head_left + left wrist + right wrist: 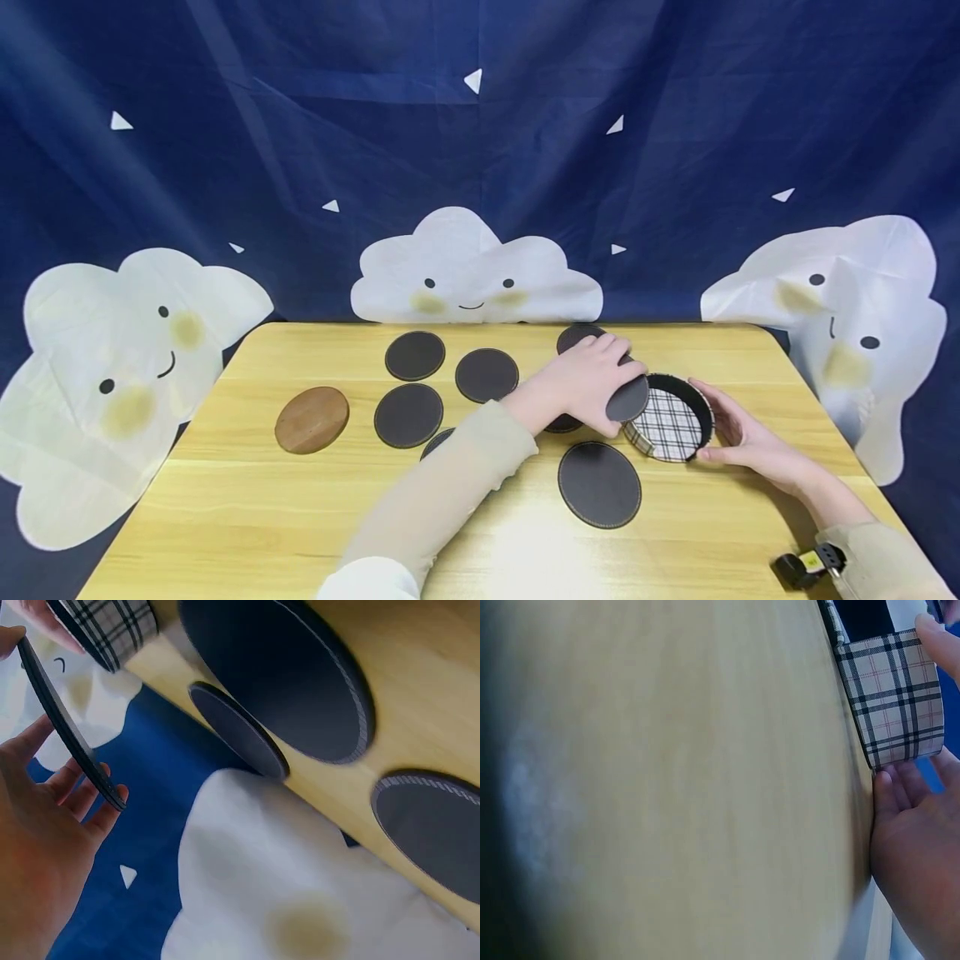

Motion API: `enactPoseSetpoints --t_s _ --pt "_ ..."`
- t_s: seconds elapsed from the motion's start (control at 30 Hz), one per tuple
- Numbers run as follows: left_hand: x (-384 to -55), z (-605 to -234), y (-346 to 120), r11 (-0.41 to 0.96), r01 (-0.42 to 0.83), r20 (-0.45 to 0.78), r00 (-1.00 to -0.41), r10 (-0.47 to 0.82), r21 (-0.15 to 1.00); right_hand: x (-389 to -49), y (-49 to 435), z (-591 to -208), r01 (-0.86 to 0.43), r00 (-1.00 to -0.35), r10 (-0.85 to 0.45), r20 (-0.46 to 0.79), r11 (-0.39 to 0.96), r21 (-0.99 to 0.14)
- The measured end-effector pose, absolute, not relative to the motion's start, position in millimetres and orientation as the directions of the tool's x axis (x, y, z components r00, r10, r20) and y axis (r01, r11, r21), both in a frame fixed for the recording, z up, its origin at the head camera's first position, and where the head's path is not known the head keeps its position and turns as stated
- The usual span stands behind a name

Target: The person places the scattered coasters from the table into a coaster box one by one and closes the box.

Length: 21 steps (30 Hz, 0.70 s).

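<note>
Light wood-grain counter (225,517), glare patch in front; navy curtain (480,150) behind, white smiling clouds (476,267), small white triangles. Left hand (587,383) pinches black disc (628,402) off counter, near plaid round box (671,427); right hand (753,446) half-open, gripping box. Other black discs (600,485), brown disc (312,420) lie on counter.

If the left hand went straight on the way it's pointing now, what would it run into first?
Most likely the round plaid holder, just right of the left hand and the dark disc it grips. Height is hard to judge here, so it might pass above instead.
</note>
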<state>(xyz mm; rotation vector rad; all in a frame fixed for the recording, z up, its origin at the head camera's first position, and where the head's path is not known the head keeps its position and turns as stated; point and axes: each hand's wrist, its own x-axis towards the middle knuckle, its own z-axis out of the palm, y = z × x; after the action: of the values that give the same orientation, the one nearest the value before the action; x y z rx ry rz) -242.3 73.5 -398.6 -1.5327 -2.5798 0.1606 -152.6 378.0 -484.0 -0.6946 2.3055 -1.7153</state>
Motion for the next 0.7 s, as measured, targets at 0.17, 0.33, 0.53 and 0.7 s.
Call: enactPoseSetpoints --t_s 0.17,0.33,0.53,0.7 --pt "-237 -398 94 0.465 0.870 0.054 -0.463 0.885 -0.166 -153 379 -485 -0.255 -0.868 -0.481 0.128 0.209 -0.944" --pt "-231 -399 114 0.459 0.873 0.042 -0.458 0.888 -0.167 -153 379 -485 -0.258 -0.866 -0.481 0.133 0.203 -0.945" --pt "-221 -403 133 0.446 0.873 0.010 -0.453 0.891 -0.195 -151 379 -484 -0.254 -0.864 -0.486 0.129 0.199 -0.947" --pt "-217 -408 144 0.446 0.871 -0.031 -0.462 0.887 -0.206 -150 379 -483 -0.235 -0.866 -0.487 0.110 0.203 -0.950"
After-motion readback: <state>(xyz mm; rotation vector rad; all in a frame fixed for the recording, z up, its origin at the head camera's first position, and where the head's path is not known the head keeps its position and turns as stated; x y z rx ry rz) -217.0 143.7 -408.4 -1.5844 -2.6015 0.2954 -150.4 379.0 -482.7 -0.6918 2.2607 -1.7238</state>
